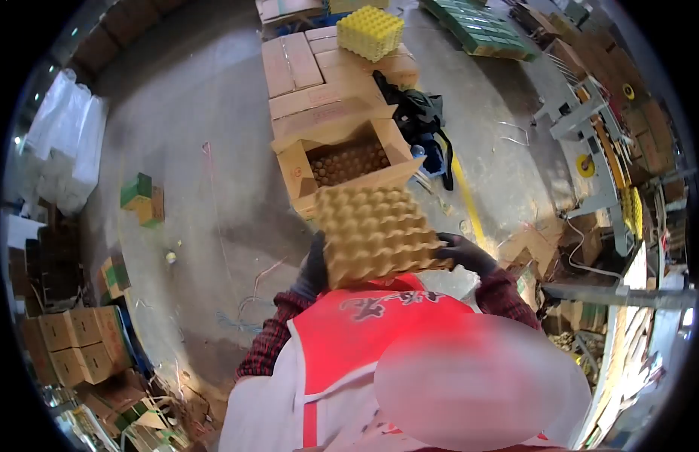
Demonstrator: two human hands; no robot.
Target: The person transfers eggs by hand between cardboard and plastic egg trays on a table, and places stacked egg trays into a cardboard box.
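A stack of brown egg trays (376, 233) is held level in front of my red apron, between both hands. My left hand (313, 267), in a dark glove, grips its left side; some of the fingers are hidden. On the opposite side, my right hand (467, 253), also gloved, has its fingers bent around the edge. Just beyond the trays stands an open cardboard box (293, 172) with its flaps up. Rows of round brown shapes that look like eggs (348, 164) lie inside it.
Behind the open box are closed cartons (291, 64) with yellow egg trays (370, 32) on top. A dark jacket or bag (417, 113) lies at their right. A machine frame (590, 151) stands further right, stacked boxes (82, 335) at lower left. Cord and scraps litter the concrete floor.
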